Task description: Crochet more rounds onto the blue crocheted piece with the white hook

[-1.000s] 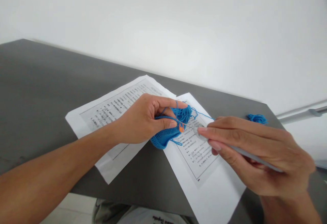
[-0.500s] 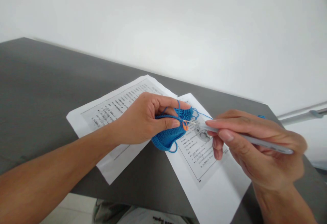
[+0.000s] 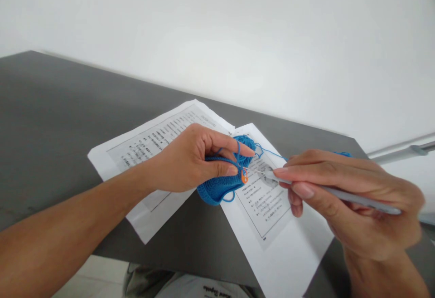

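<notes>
My left hand (image 3: 200, 157) pinches a blue crochet piece (image 3: 217, 189) between thumb and fingers, with a strand of blue yarn looped over its forefinger. An orange stitch marker (image 3: 244, 175) hangs from the edge of the piece, beside the thumb tip. In a pen-like grip, my right hand (image 3: 353, 198) holds a grey-handled crochet hook (image 3: 360, 199). The thin metal tip of the hook points left and meets the work near the marker. Behind the left fingertips lies a bundle of blue yarn (image 3: 249, 144), a strand of it trailing right.
Two printed sheets (image 3: 288, 257) lie under my hands on the dark grey table (image 3: 61, 107). A bit of blue yarn shows behind the right hand. A white wall (image 3: 217, 39) stands behind the table, with a grey metal bar (image 3: 404, 154) at the right.
My right hand and the hook have shifted slightly right and down. The crochet piece has tilted a little lower left, and the marker hangs lower.
</notes>
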Available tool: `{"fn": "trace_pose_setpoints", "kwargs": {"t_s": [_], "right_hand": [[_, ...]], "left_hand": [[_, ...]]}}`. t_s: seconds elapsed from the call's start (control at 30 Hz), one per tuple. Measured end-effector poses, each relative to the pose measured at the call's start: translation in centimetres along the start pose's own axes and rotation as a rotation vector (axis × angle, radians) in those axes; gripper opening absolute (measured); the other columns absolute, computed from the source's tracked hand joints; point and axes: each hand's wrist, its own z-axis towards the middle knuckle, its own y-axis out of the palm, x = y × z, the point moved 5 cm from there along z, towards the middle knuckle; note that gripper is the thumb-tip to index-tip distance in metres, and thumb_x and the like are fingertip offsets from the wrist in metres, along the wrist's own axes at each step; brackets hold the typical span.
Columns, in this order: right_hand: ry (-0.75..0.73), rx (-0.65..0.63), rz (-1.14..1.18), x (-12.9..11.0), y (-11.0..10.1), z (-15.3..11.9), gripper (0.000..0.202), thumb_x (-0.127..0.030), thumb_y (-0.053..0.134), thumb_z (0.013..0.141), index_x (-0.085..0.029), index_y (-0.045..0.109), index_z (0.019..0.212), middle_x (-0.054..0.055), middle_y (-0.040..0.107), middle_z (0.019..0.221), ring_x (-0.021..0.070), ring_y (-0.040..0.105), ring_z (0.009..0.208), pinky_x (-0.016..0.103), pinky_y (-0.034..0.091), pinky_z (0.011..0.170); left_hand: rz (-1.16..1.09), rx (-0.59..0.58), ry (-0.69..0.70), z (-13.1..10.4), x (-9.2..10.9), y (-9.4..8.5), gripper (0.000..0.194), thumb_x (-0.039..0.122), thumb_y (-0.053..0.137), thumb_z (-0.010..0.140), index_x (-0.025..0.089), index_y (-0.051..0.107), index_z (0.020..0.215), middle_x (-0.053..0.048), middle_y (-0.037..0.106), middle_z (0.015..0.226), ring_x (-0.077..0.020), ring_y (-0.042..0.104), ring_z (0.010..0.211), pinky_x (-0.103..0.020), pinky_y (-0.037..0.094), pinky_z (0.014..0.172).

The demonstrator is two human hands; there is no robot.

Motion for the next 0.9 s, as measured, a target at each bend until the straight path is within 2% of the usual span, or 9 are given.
{"fn": "trace_pose_setpoints", "kwargs": {"t_s": [0.17, 0.27, 0.37, 0.47, 0.6, 0.73, 0.9], "right_hand": [[0.039, 0.071, 0.057, 0.6, 0.2, -0.1, 0.037, 0.003, 0.071, 0.085, -0.018, 0.083, 0.113, 0.005, 0.073, 0.075, 0.0145, 0.065, 0.048, 0.028, 0.047, 0.034], [-0.015, 0.075, -0.079, 0.4, 0.8, 0.0, 0.04, 0.001, 0.072, 0.084, -0.019, 0.081, 0.117, 0.006, 0.076, 0.082, 0.0149, 0.068, 0.053, 0.029, 0.052, 0.039], [-0.141, 0.063, -0.29, 0.0, 1.6, -0.1, 0.039, -0.001, 0.074, 0.084, -0.016, 0.08, 0.119, 0.009, 0.079, 0.092, 0.0175, 0.073, 0.066, 0.03, 0.061, 0.053], [-0.274, 0.051, -0.429, -0.2, 2.4, -0.4, 0.035, -0.001, 0.074, 0.085, -0.009, 0.077, 0.119, 0.013, 0.079, 0.096, 0.0201, 0.076, 0.08, 0.032, 0.066, 0.071], [-0.314, -0.003, -0.542, -0.1, 3.2, -0.6, 0.035, -0.002, 0.073, 0.087, -0.007, 0.074, 0.121, 0.014, 0.077, 0.1, 0.0214, 0.075, 0.085, 0.036, 0.066, 0.08], [-0.317, -0.018, -0.65, -0.4, 3.7, -0.7, 0.042, -0.002, 0.074, 0.087, -0.012, 0.072, 0.127, 0.011, 0.079, 0.1, 0.0218, 0.075, 0.082, 0.036, 0.067, 0.075], [-0.318, -0.016, -0.7, -0.6, 3.7, -1.3, 0.056, -0.002, 0.072, 0.089, -0.016, 0.064, 0.142, 0.011, 0.08, 0.107, 0.0257, 0.077, 0.093, 0.039, 0.068, 0.076]], "left_hand": [[-0.089, 0.045, -0.032, 0.0, -0.2, -0.1, 0.035, 0.006, 0.077, 0.082, 0.016, 0.08, 0.115, -0.003, 0.085, 0.086, -0.0165, 0.082, 0.079, -0.019, 0.065, 0.069], [-0.07, 0.183, 0.011, 0.0, 0.0, -0.5, 0.043, 0.007, 0.078, 0.08, 0.013, 0.077, 0.122, -0.002, 0.084, 0.08, -0.0138, 0.079, 0.071, -0.016, 0.061, 0.062], [-0.046, 0.334, 0.041, -0.2, 0.2, -0.7, 0.051, 0.013, 0.081, 0.08, 0.014, 0.074, 0.13, -0.002, 0.084, 0.084, -0.0134, 0.078, 0.073, -0.016, 0.06, 0.064], [-0.046, 0.425, 0.054, -0.3, 0.2, -0.6, 0.054, 0.017, 0.082, 0.08, 0.015, 0.072, 0.133, -0.003, 0.084, 0.086, -0.0142, 0.078, 0.077, -0.018, 0.06, 0.068], [-0.03, 0.457, 0.053, -0.6, 0.2, -0.3, 0.058, 0.019, 0.082, 0.081, 0.014, 0.069, 0.138, -0.003, 0.084, 0.086, -0.0142, 0.076, 0.074, -0.019, 0.059, 0.065], [0.008, 0.458, 0.057, -1.0, 0.5, -0.1, 0.062, 0.021, 0.08, 0.083, 0.016, 0.066, 0.142, -0.001, 0.083, 0.085, -0.0134, 0.073, 0.069, -0.02, 0.058, 0.062], [0.05, 0.464, 0.081, -1.1, 0.8, 0.2, 0.063, 0.019, 0.078, 0.084, 0.017, 0.063, 0.146, -0.001, 0.082, 0.083, -0.0138, 0.073, 0.069, -0.021, 0.058, 0.062]]}}
